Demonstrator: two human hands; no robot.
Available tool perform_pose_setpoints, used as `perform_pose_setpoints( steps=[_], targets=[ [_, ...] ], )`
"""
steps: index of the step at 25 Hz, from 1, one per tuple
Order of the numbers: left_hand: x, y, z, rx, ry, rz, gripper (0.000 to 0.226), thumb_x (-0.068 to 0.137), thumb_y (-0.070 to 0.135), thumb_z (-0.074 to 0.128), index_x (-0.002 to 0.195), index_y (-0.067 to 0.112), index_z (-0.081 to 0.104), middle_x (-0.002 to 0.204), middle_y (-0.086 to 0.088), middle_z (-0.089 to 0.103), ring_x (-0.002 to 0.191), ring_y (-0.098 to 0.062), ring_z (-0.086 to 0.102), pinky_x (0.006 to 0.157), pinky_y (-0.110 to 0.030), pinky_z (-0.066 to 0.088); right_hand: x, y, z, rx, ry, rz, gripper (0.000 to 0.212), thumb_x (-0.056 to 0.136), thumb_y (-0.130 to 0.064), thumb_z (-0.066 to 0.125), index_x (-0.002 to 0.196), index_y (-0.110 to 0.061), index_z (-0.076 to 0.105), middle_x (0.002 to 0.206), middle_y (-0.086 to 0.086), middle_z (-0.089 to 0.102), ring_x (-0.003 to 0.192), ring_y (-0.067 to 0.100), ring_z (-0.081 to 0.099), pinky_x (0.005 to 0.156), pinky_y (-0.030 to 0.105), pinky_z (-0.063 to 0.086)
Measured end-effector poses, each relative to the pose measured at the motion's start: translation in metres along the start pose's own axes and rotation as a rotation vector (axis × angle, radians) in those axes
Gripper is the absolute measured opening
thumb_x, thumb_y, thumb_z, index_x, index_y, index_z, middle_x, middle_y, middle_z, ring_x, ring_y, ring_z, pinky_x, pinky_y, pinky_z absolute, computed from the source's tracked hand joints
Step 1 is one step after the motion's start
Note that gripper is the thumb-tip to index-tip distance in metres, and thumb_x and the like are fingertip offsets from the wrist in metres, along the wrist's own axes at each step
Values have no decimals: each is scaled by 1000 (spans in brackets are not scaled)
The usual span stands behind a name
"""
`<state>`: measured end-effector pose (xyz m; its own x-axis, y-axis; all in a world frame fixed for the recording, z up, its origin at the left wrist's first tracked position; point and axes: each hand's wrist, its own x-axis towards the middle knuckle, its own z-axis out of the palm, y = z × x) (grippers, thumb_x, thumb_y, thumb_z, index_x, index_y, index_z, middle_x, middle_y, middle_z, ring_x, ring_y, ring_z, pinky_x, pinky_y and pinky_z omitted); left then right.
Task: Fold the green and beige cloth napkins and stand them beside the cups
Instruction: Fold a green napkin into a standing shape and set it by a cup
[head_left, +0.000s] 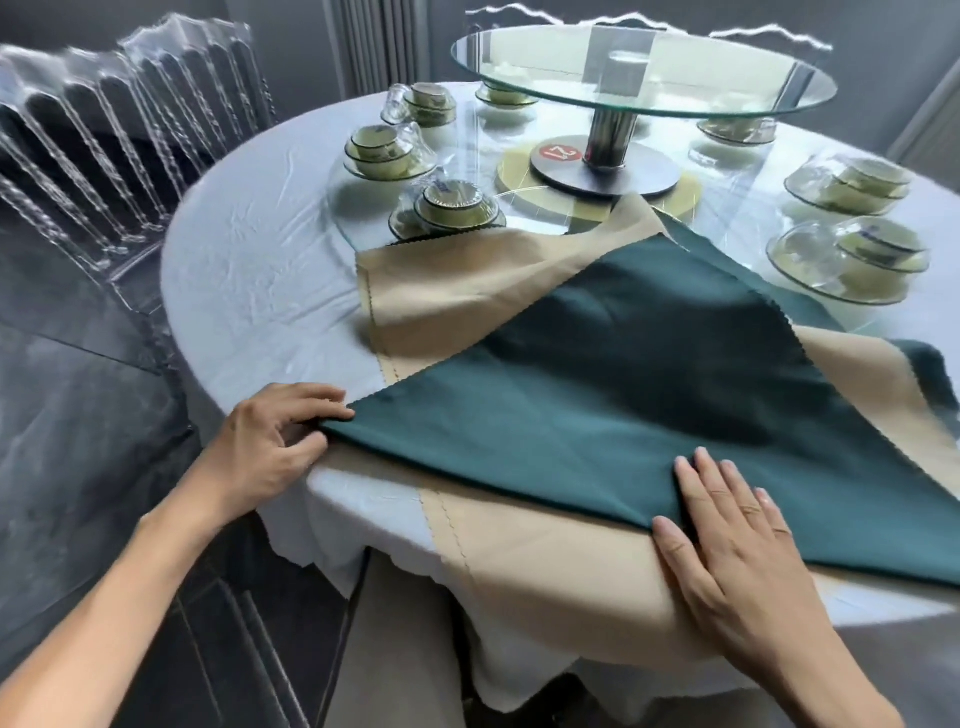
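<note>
A dark green napkin (623, 384) lies folded into a triangle on top of a larger beige napkin (467, 291), both spread flat on the round table. The beige cloth hangs over the table's near edge. My left hand (270, 447) pinches the green napkin's left corner at the table edge. My right hand (727, 530) lies flat with straight fingers on the green napkin's near folded edge, pressing it down. Stacked cups and bowls (452, 205) stand just beyond the beige napkin's far edge.
The table wears a white tablecloth (249, 270). A raised glass turntable (644, 67) on a metal post stands at the centre. More wrapped cup sets (857, 254) ring the table at right and left (379, 150). Clear chairs (104, 130) stand at the left.
</note>
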<state>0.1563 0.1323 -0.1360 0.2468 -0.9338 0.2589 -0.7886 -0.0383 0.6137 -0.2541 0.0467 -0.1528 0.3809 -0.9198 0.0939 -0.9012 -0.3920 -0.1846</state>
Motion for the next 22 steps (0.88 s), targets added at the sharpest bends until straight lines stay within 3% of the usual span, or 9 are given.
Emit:
perform_pose_setpoints(
  steps=[4,5,8,12,14,16,18,19,22],
  targets=[
    [17,0,-13,-416,-68,-93,30,71,-1,80,82,27,80,105,0,76,105,-10,68,99,-18,48,-1,-47,3,64,126,-157,67,86,-59,41,137,-18,55,147,2,48,136,24,43,111,39,21],
    [21,5,-15,-562,-57,-96,17,68,13,86,80,23,80,104,-7,76,103,-13,70,95,-20,51,2,-62,7,65,161,-195,62,84,-56,45,132,-19,59,142,2,54,131,26,49,107,42,26],
    [38,27,-21,-819,1,-46,40,54,47,91,79,18,80,97,-8,77,101,-20,70,94,-24,52,17,-98,8,49,198,-189,46,77,-44,48,113,-21,65,121,0,64,108,28,59,88,42,40],
    [61,72,-28,-906,19,9,28,59,35,88,80,19,81,90,-6,77,100,-22,69,104,-35,48,36,-107,1,35,204,-120,28,68,-30,41,82,-23,64,88,-3,58,74,26,55,62,36,42],
    [69,94,-28,-884,-5,58,32,59,36,87,83,16,81,90,-9,76,97,-24,68,100,-35,49,27,-105,-2,146,186,-148,16,71,-26,47,76,-26,62,82,-8,57,70,22,54,59,34,42],
    [74,113,-28,-887,-19,67,18,69,17,78,85,10,79,91,-14,75,92,-25,67,93,-34,52,10,-105,-8,280,139,-185,10,76,-26,54,71,-28,45,75,-12,49,67,17,48,58,31,40],
    [81,128,-23,-906,-41,49,16,74,8,65,83,10,78,85,-8,74,82,-19,67,82,-26,53,-9,-101,-12,431,87,-165,21,81,-35,51,73,-26,34,68,-9,39,64,14,41,58,32,37],
    [86,134,-17,-880,-63,40,16,76,9,65,83,11,78,82,-4,74,77,-15,66,77,-23,53,-15,-98,-13,508,60,-141,20,82,-42,46,77,-24,39,67,-7,40,63,12,39,59,34,38],
    [100,146,16,-727,-148,-43,9,85,4,69,87,9,77,81,1,74,72,-9,65,69,-18,50,-27,-94,-20,665,20,-22,33,80,-50,45,112,-40,50,72,-15,55,64,11,45,72,32,47]
  ],
)
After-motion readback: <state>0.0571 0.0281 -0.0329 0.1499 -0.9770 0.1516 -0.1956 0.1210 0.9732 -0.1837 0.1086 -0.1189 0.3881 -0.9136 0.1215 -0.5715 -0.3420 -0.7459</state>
